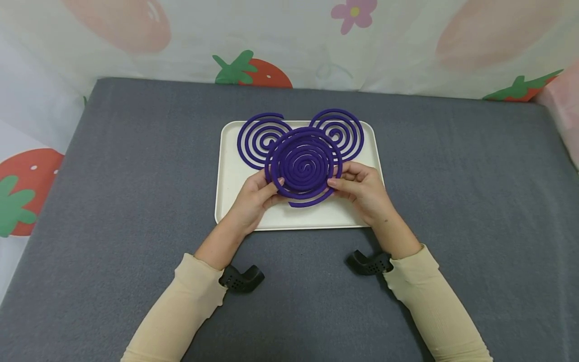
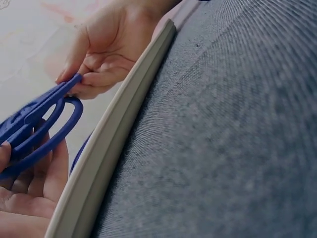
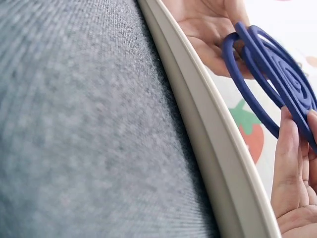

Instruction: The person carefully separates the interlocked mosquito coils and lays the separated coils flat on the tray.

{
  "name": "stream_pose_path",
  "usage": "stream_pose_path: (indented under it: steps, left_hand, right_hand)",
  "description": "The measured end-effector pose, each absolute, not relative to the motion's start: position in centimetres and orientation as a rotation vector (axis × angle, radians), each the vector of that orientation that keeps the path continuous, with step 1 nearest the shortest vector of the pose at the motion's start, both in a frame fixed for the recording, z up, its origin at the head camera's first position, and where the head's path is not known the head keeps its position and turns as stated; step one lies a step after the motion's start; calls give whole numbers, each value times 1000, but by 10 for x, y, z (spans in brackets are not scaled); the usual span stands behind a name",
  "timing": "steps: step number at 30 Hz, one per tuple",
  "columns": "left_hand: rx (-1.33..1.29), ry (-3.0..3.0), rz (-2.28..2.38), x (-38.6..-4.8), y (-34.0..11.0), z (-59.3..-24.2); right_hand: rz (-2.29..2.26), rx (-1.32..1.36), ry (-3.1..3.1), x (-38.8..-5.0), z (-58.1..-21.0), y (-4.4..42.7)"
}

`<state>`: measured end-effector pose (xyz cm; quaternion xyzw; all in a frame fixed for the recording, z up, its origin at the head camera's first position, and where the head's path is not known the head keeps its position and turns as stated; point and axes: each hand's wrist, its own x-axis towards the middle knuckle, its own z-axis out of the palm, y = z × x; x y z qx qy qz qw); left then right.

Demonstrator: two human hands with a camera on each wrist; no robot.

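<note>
Both hands hold a small stack of purple mosquito coils (image 1: 305, 168) above a white tray (image 1: 235, 198). My left hand (image 1: 251, 202) pinches the stack's left edge between thumb and fingers. On the opposite edge, my right hand (image 1: 364, 194) grips it the same way. One coil in the stack sits slightly lower, so its outer end sticks out at the bottom. Seen edge-on in the right wrist view, the held coils (image 3: 292, 78) are layered and tilted. Behind them, a left coil (image 1: 270, 144) and a right coil (image 1: 335, 134) lie over the tray's far edge, partly covered.
Grey cloth covers the table (image 1: 135, 201) around the tray. A white curtain printed with strawberries (image 1: 271, 73) and a pink flower (image 1: 355, 12) hangs behind the far table edge. Black wrist devices (image 1: 242, 279) are worn on both forearms.
</note>
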<state>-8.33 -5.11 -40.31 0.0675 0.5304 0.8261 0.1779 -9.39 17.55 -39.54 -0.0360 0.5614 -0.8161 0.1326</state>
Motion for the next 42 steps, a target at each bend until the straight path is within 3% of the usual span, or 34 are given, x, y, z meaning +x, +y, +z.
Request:
stream_pose_path:
  steps: [17, 42]
  left_hand:
    - [370, 1439, 2231, -81, -52, -404]
    - [259, 1278, 2399, -80, -52, -407]
  right_hand:
    - [-2444, -115, 1624, -95, -395, 176]
    - [-2370, -77, 1698, -94, -397, 173]
